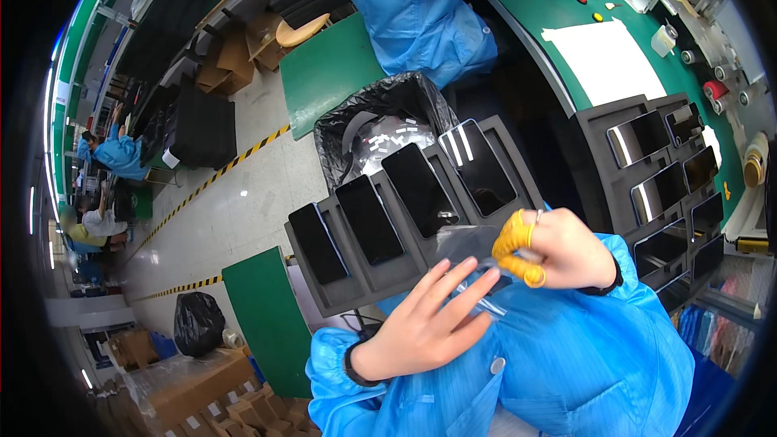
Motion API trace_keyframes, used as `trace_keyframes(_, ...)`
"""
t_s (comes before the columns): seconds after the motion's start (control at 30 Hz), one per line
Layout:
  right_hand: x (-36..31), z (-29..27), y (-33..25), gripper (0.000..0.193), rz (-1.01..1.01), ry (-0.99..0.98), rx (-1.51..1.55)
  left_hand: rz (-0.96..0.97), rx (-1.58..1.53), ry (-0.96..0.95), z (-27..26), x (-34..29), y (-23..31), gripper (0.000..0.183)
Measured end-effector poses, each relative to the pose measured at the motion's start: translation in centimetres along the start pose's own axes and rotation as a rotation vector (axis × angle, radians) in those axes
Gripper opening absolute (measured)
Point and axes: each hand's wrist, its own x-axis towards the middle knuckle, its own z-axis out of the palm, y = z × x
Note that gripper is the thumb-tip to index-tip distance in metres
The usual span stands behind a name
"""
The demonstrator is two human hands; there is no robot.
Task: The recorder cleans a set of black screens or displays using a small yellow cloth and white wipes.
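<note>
A clear plastic film [469, 255] is held between both hands just in front of a dark foam tray [356, 287], at about 5 o'clock from the tray's middle. The right hand [558, 251] is clenched on the film's right edge; two of its fingers [511, 236] are covered in yellow finger cots, and the film is pinched between them. The left hand [425, 316] is released, with fingers extended flat and laid under or against the film from 7 o'clock; no closed grip is seen on that side. Both forearms are clad in blue sleeves [566, 348].

Four black phones [421, 188] are seated upright in the slots of the tray, ranked from 8 o'clock to 2 o'clock. A bin lined with a black bag [380, 109] stands just behind the tray at 12 o'clock. A second foam tray [595, 154] with more phones lies at 3 o'clock, beside a green tabletop [534, 12] bearing a white sheet [607, 61].

Another person in a blue coat [421, 8] is seen at 12 o'clock. Cardboard boxes [194, 392] are noted on the floor at 8 o'clock.
</note>
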Motion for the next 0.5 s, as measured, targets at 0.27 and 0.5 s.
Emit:
trace_keyframes(0.27, -0.9, -0.9, 1.2, 0.019, 0.083, 0.144, 0.295, -0.065, -0.017, 0.084, -1.7, 1.6, -2.3, 0.020)
trace_keyframes(0.5, -1.4, 0.9, 7.3, 0.039, 0.290, 0.414, 1.006, -0.359, 0.237, 0.482, -4.0, 5.6, -13.7, 0.019)
